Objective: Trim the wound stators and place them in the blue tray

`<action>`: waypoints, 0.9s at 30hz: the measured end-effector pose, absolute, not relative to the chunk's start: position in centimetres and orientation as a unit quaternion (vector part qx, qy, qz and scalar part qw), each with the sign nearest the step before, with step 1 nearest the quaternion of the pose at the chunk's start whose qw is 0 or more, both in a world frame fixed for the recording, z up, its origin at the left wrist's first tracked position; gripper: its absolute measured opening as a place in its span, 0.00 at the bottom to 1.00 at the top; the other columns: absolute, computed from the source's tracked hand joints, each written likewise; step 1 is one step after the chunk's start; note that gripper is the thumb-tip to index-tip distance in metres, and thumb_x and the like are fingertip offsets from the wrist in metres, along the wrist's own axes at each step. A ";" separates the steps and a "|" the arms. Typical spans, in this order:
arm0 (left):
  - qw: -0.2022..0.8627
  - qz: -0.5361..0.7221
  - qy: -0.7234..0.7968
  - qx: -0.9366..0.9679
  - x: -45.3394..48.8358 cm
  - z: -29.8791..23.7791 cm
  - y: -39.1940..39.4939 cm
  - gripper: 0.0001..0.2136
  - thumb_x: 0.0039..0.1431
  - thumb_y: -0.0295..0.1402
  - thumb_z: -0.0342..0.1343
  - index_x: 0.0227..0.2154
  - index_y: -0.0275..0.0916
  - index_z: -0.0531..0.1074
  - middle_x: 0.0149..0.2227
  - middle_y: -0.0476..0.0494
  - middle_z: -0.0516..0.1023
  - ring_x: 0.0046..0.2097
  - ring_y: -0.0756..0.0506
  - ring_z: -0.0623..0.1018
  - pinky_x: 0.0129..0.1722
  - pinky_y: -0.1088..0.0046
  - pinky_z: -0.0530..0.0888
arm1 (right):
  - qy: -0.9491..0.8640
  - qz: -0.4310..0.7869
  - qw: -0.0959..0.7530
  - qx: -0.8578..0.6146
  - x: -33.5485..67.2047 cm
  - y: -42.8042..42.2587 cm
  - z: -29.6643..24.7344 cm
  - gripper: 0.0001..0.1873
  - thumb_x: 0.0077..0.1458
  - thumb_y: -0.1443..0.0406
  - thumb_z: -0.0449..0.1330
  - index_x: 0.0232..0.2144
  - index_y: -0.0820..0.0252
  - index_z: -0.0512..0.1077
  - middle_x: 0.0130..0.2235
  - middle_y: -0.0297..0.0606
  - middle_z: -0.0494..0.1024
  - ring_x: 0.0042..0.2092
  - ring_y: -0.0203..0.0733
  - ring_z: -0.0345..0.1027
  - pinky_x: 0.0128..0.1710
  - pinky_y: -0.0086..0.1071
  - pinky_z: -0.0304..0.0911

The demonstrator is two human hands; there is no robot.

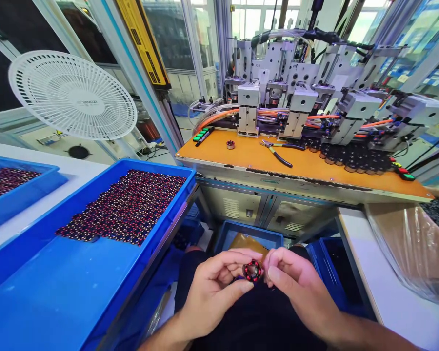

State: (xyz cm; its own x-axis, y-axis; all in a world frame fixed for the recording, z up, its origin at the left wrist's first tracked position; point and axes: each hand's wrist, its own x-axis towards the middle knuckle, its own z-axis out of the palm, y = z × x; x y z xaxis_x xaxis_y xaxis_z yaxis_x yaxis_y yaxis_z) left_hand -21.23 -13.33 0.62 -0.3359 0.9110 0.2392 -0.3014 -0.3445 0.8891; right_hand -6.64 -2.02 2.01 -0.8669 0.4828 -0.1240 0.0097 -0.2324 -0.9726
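A small ring-shaped motor stator (252, 271), dark with red and copper-coloured parts around its opening, is held above my lap. My left hand (215, 288) grips it between thumb and fingers, with the ring's open face turned toward me. On the ring's right side, my right hand (298, 282) is closed in a pinch, its fingertips touching or almost touching the rim. Whatever those right fingertips may hold is too small to make out.
A blue tray (185, 175) of similar stators stands left, near another blue tray (53, 170). On the orange bench (212, 153) lie a single stator (230, 145), pliers (281, 151) and several dark cylindrical parts (358, 158) before a machine (296, 102). Plastic sheeting (406, 243) lies right.
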 end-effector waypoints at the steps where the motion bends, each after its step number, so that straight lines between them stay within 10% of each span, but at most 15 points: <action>1: 0.426 0.716 0.390 0.393 -21.3 0.6 -13.3 0.14 0.57 0.22 0.62 0.44 0.45 0.78 0.49 0.43 0.79 0.46 0.49 0.80 0.47 0.78 0.75 | -0.610 0.750 0.149 -0.206 -6.6 -1.9 2.4 0.18 0.60 0.51 0.61 0.31 0.59 0.65 0.31 0.31 0.67 0.34 0.34 0.60 0.36 0.28 0.58; 27: 0.532 0.681 0.386 0.325 -21.0 1.0 -13.3 0.13 0.51 0.25 0.67 0.40 0.43 0.81 0.42 0.44 0.74 0.34 0.53 0.75 0.36 0.78 0.74 | -0.748 0.626 0.052 -0.212 -5.7 1.1 4.9 0.13 0.60 0.62 0.57 0.24 0.61 0.68 0.25 0.30 0.67 0.29 0.32 0.58 0.30 0.27 0.55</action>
State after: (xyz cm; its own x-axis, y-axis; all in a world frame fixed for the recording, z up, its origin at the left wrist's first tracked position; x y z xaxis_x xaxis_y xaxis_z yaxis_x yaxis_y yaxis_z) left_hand -20.99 -13.28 0.95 -0.2236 0.9742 0.0316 -0.4736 -0.1369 0.8700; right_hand -5.70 1.09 4.85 -0.9044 0.3830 -0.1878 0.2524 0.1254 -0.9595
